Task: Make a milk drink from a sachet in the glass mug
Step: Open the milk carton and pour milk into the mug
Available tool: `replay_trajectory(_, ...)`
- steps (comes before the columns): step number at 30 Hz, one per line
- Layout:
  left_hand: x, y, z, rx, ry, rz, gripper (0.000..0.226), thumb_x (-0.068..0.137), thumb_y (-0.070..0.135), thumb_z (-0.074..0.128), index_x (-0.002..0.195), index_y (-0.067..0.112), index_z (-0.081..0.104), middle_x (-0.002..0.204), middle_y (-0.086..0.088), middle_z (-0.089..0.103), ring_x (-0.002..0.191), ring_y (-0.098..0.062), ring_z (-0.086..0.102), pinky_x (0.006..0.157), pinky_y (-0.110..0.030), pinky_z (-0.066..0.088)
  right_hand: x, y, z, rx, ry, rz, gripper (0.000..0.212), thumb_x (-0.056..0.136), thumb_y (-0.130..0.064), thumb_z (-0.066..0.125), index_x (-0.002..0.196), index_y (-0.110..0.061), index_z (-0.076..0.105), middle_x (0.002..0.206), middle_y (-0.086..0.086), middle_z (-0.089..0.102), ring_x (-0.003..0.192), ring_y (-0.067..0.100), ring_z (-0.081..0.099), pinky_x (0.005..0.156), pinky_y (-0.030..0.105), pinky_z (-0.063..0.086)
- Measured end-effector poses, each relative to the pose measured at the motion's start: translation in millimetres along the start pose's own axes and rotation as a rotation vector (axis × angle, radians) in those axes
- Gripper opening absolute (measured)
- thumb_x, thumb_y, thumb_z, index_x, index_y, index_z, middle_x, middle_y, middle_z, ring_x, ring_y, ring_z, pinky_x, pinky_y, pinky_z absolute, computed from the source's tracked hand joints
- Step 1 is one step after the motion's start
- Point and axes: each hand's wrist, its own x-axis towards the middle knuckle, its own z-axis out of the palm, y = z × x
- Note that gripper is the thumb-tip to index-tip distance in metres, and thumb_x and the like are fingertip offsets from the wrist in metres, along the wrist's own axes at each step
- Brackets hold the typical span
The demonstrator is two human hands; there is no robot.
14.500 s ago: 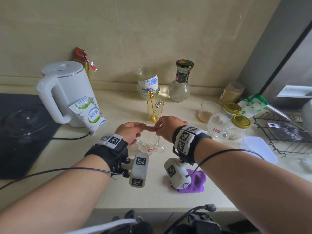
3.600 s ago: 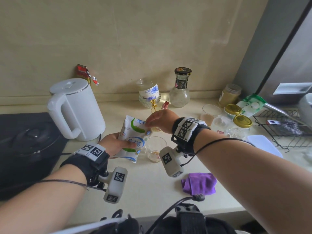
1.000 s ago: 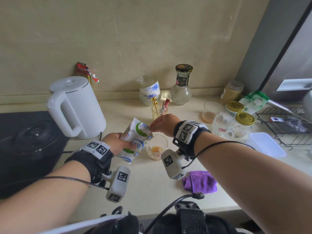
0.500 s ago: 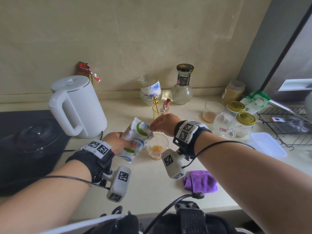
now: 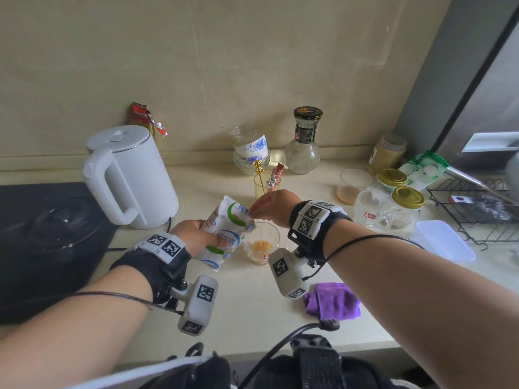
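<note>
White milk pouch (image 5: 224, 234) sits mid-frame, barely shifted this past second. My left hand (image 5: 193, 237) wraps it; my right hand (image 5: 271, 209) fingers (image 5: 254, 211) pinch its top corner beside the glass mug (image 5: 261, 242) on the table (image 5: 252, 304). I see only orange powder (image 5: 261, 245) inside, so I judge the pouch still unopened.

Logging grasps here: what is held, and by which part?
The milk pouch: the left hand grips its lower middle, and the right hand pinches its top edge.

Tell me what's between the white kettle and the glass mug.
The milk pouch, gripped by the left hand, in the head view.
</note>
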Motion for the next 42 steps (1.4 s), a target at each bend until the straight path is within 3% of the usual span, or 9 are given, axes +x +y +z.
replay_trajectory(5, -0.7, 1.5, -4.0, 0.012, 0.009, 0.0, 0.045, 0.063, 0.025, 0.087, 0.103, 0.014, 0.072, 0.096, -0.005, 0.076, 0.091, -0.026, 0.072, 0.095, -0.043, 0.054, 3.4, -4.9, -0.1, -0.084, -0.02, -0.032, 0.017, 0.084, -0.022, 0.066, 0.099, -0.02, 0.072, 0.104, -0.007, 0.067, 0.085, 0.006, 0.056, 0.08, 0.019, 0.046)
replay_trajectory(13, -0.2, -5.2, -21.3, -0.005, 0.039, -0.013, 0.044, 0.064, 0.026, 0.087, 0.103, 0.015, 0.071, 0.096, -0.005, 0.076, 0.089, -0.025, 0.072, 0.093, -0.04, 0.055, 19.6, -20.5, 9.3, -0.032, -0.018, -0.008, 0.016, 0.081, -0.024, 0.068, 0.096, -0.021, 0.073, 0.102, -0.002, 0.069, 0.085, 0.008, 0.058, 0.073, 0.017, 0.045)
replay_trajectory(22, 8.5, -22.2, -56.4, -0.051, 0.09, -0.034, 0.038, 0.064, 0.026, 0.087, 0.098, 0.018, 0.072, 0.087, 0.001, 0.075, 0.085, -0.022, 0.072, 0.089, -0.036, 0.056, 48.6, -54.8, 27.7, -0.069, -0.061, -0.057, 0.016, 0.082, -0.023, 0.068, 0.096, -0.019, 0.073, 0.101, -0.004, 0.069, 0.084, 0.008, 0.058, 0.081, 0.022, 0.048)
replay_trajectory(29, 21.7, -34.9, -80.1, -0.111, 0.107, -0.065, 0.043, 0.065, 0.021, 0.087, 0.104, 0.012, 0.071, 0.1, -0.009, 0.075, 0.093, -0.028, 0.071, 0.094, -0.041, 0.055, 76.2, -74.5, 45.3, -0.051, -0.079, -0.046, 0.017, 0.08, -0.023, 0.07, 0.096, -0.019, 0.074, 0.101, 0.0, 0.071, 0.091, 0.013, 0.062, 0.086, 0.026, 0.051)
replay_trajectory(40, 43.6, -54.5, -104.9, -0.146, 0.111, -0.098, 0.045, 0.065, 0.021, 0.086, 0.107, 0.011, 0.071, 0.1, -0.009, 0.075, 0.092, -0.027, 0.071, 0.093, -0.04, 0.055, 112.6, -89.1, 69.7, -0.064, -0.126, -0.044, 0.017, 0.08, -0.023, 0.069, 0.096, -0.019, 0.073, 0.101, -0.002, 0.07, 0.084, 0.009, 0.059, 0.072, 0.017, 0.047)
replay_trajectory(42, 47.2, -56.6, -107.1, -0.161, 0.109, -0.103, 0.044, 0.066, 0.02, 0.086, 0.105, 0.01, 0.071, 0.097, -0.008, 0.075, 0.09, -0.026, 0.071, 0.087, -0.035, 0.056, 117.6, -89.9, 72.4, -0.068, -0.136, -0.047, 0.016, 0.081, -0.023, 0.069, 0.096, -0.019, 0.073, 0.101, -0.003, 0.07, 0.08, 0.007, 0.058, 0.068, 0.015, 0.046)
